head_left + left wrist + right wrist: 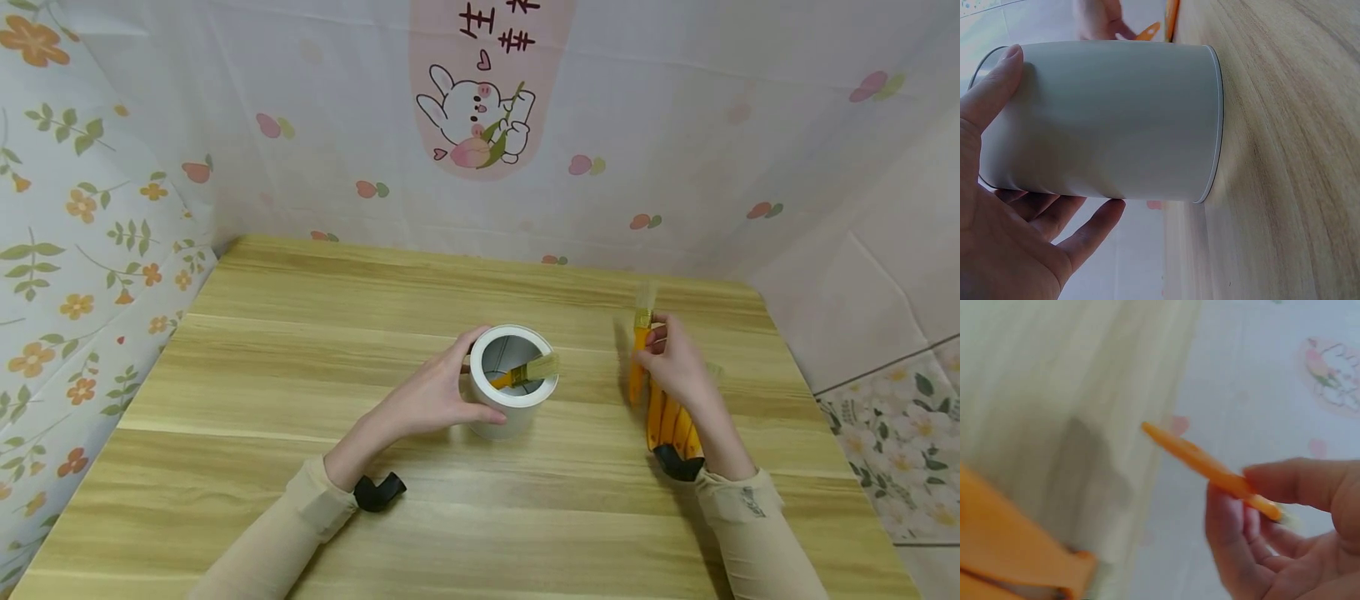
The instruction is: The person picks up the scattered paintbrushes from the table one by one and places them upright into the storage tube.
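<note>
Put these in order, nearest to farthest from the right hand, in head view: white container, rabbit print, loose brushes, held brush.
1. Held brush, in the right hand
2. Loose brushes, below that hand
3. White container, to its left
4. Rabbit print, upper left, behind

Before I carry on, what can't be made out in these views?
Head view: the handle end of the inserted paintbrush, hidden by the rim of the white canister.
Head view: the full count of the loose paintbrushes, partly covered by the right hand.
Left wrist view: the canister's inside, hidden by its side wall.
Right wrist view: bristle detail on the held paintbrush, lost to blur.
</note>
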Tool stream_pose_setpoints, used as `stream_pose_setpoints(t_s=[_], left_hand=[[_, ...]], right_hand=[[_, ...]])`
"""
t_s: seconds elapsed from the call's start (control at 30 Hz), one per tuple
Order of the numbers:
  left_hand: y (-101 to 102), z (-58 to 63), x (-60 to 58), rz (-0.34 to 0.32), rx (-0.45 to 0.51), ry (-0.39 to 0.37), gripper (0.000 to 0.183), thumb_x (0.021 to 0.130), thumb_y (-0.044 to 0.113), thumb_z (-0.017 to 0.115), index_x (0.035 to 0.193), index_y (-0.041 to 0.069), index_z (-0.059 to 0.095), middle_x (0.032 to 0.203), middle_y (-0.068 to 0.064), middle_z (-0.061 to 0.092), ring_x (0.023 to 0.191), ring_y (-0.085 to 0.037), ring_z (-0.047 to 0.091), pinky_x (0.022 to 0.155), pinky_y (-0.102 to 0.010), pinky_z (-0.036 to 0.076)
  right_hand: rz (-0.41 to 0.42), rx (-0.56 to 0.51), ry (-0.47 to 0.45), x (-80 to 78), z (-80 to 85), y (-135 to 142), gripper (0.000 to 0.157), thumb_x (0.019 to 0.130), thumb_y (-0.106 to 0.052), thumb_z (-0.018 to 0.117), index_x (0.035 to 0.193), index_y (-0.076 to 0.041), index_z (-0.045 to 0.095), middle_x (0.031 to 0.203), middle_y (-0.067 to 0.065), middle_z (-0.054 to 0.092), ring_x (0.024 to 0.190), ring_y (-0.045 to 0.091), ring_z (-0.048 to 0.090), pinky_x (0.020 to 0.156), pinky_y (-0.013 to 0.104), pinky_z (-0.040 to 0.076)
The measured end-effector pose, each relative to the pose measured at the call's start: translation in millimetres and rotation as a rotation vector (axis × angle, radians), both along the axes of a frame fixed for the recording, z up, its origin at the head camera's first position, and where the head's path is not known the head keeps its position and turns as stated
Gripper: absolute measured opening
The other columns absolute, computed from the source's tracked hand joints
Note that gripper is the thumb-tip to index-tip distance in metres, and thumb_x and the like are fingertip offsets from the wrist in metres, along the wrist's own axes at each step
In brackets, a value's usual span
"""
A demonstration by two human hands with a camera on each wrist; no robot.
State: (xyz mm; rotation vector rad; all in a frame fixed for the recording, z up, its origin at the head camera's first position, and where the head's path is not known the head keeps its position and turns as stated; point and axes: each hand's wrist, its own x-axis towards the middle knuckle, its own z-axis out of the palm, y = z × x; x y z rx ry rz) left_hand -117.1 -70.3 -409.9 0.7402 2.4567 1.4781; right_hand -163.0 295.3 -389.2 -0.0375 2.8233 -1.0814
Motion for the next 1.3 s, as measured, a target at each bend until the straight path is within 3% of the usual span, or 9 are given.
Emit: stream_pose_setpoints(t_s=[0.23, 0.33, 0.47, 0.6, 0.73, 0.87, 1.03, 1.17, 1.3], left_hand=[[-0.9, 0.4, 0.5, 0.002, -0.001, 0.005, 0.107, 0.073, 0.039, 0.094, 0.156, 0.036, 0.027, 0.148, 0.001, 0.053, 0.129, -0.030, 0.062, 0.106, -0.048, 0.052], [-0.7, 0.4, 0.3, 0.008, -0.013, 0.009, 0.107, 0.073, 0.040, 0.094, 0.156, 0.036, 0.027, 0.147, 0.001, 0.054, 0.130, -0.028, 0.061, 0.106, -0.048, 0.051], [-1.0, 0.1, 0.0, 0.020, -0.036, 0.027, 0.108, 0.073, 0.043, 0.094, 0.157, 0.037, 0.026, 0.147, 0.002, 0.055, 0.133, -0.025, 0.058, 0.108, -0.050, 0.049], [-1.4, 0.1, 0.0, 0.022, -0.036, 0.034, 0.108, 0.072, 0.045, 0.093, 0.157, 0.039, 0.027, 0.147, 0.002, 0.055, 0.133, -0.023, 0.057, 0.109, -0.051, 0.047], [-1.6, -0.1, 0.0, 0.018, -0.027, 0.034, 0.108, 0.072, 0.044, 0.094, 0.157, 0.040, 0.027, 0.146, 0.003, 0.055, 0.132, -0.022, 0.057, 0.109, -0.051, 0.047], [-1.2, -0.6, -0.1, 0.022, -0.032, 0.033, 0.108, 0.072, 0.044, 0.094, 0.157, 0.039, 0.026, 0.147, 0.002, 0.055, 0.133, -0.023, 0.056, 0.110, -0.052, 0.046], [-1.2, -0.4, -0.3, 0.020, -0.034, 0.023, 0.109, 0.072, 0.046, 0.093, 0.157, 0.037, 0.026, 0.148, 0.002, 0.054, 0.133, -0.024, 0.057, 0.109, -0.051, 0.047], [-1.1, 0.3, -0.4, 0.016, -0.034, 0.016, 0.109, 0.073, 0.046, 0.093, 0.158, 0.037, 0.025, 0.147, 0.003, 0.054, 0.132, -0.025, 0.058, 0.107, -0.050, 0.049], [-0.9, 1.2, -0.1, 0.017, -0.042, 0.019, 0.109, 0.073, 0.046, 0.093, 0.158, 0.037, 0.025, 0.148, 0.003, 0.054, 0.133, -0.023, 0.057, 0.108, -0.051, 0.049]], right_hand=[[-0.030, -0.200, 0.224, 14.2, 25.1, -21.8, 0.042, 0.105, -0.013, 0.055, 0.139, 0.001, 0.035, 0.112, 0.009, 0.047, 0.092, 0.012, 0.053, 0.067, 0.018, 0.060], [-0.026, -0.286, 0.324, 19.8, 35.1, -33.5, 0.031, 0.105, -0.012, 0.055, 0.132, -0.008, 0.040, 0.107, 0.000, 0.050, 0.089, 0.008, 0.057, 0.068, 0.018, 0.060], [-0.014, -0.438, 0.438, 25.6, 49.8, -51.0, 0.024, 0.104, -0.008, 0.058, 0.124, -0.016, 0.048, 0.104, -0.002, 0.057, 0.085, 0.010, 0.062, 0.069, 0.019, 0.061], [0.038, -0.658, 0.548, 31.3, 64.6, -69.2, 0.019, 0.101, -0.003, 0.060, 0.115, -0.014, 0.054, 0.100, 0.005, 0.061, 0.083, 0.014, 0.066, 0.068, 0.023, 0.062], [0.120, -0.778, 0.631, 37.0, 73.8, -87.1, 0.019, 0.100, 0.002, 0.060, 0.116, -0.008, 0.056, 0.098, 0.007, 0.063, 0.082, 0.015, 0.069, 0.069, 0.026, 0.063], [0.172, -0.762, 0.641, 41.4, 75.5, -102.8, 0.026, 0.098, 0.007, 0.060, 0.120, -0.005, 0.056, 0.099, 0.004, 0.066, 0.084, 0.014, 0.071, 0.070, 0.027, 0.063], [0.188, -0.691, 0.568, 43.4, 70.6, -113.3, 0.027, 0.097, 0.009, 0.061, 0.121, -0.003, 0.055, 0.101, 0.003, 0.068, 0.091, 0.013, 0.073, 0.074, 0.028, 0.063], [0.208, -0.544, 0.525, 42.4, 64.6, -116.8, 0.026, 0.097, 0.006, 0.063, 0.120, 0.008, 0.052, 0.104, 0.009, 0.068, 0.091, 0.009, 0.073, 0.077, 0.024, 0.062], [0.246, -0.337, 0.524, 39.8, 57.5, -117.5, 0.024, 0.097, -0.002, 0.067, 0.118, 0.003, 0.056, 0.104, 0.011, 0.071, 0.092, 0.007, 0.071, 0.081, 0.018, 0.060]])
